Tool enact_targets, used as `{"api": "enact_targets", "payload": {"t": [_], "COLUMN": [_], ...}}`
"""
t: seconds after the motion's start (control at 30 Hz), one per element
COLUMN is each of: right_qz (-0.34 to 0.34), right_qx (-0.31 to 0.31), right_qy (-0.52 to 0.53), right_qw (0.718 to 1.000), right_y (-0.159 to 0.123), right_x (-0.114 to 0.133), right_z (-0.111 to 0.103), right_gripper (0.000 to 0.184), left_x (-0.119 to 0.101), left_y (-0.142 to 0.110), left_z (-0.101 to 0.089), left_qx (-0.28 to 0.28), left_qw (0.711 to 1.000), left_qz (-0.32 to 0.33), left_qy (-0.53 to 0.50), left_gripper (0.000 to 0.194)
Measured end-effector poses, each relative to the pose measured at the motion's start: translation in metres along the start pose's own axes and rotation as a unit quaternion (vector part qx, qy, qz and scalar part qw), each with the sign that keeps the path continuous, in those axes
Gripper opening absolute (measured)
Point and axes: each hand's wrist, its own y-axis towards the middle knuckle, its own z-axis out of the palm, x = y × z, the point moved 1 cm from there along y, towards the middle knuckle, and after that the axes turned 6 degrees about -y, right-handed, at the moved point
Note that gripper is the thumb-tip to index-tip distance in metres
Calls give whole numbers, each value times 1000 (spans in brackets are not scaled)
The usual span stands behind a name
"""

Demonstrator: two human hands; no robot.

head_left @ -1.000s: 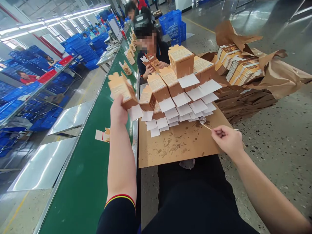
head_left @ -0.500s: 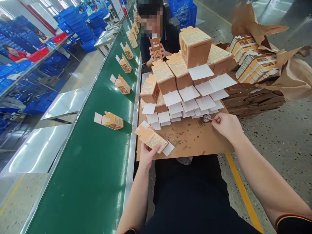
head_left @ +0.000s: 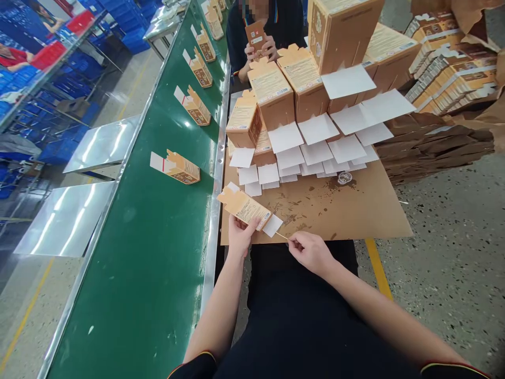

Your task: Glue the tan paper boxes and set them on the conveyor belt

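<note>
Paperboard carton [head_left: 248,210], grasped by the left hand [head_left: 240,236] above the near-left corner of the cardboard sheet [head_left: 366,210], slants lengthwise toward the right hand [head_left: 311,251], which pinches a thin stick [head_left: 281,236] at its white flap [head_left: 272,225].

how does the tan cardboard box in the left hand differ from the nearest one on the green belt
The left hand grips the held tan rectangular cardboard box; the nearest tan rectangular cardboard box rests untouched on the green belt. The held box's plain white flap extends rightward in the picture; the nearest box's red-striped white flap extends leftward. Both have shaped tabs.
</note>
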Motion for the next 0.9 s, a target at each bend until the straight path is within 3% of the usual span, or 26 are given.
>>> {"api": "enact_targets", "payload": {"t": [0.2,0.4,0.6,0.9], "right_qz": [-25,59,127,120], "right_qx": [21,-57,-116,-144], "right_qy": [-34,8,44,46], "right_qw": [999,997,984,981], "right_y": [0,7,-1,-13], "right_x": [-7,-21,-24,-17], "right_z": [2,-23,-46,-53], "right_gripper": [27,22,21,19], "left_x": [-4,-2,10,24], "left_y": [-1,-14,-36,-40], "left_z": [0,6,12,13], "left_qx": [7,8,-26,-29], "left_qw": [1000,999,983,960], "left_qz": [-11,26,70,92], "left_qy": [12,45,166,262], "left_gripper": [80,86,84,72]}}
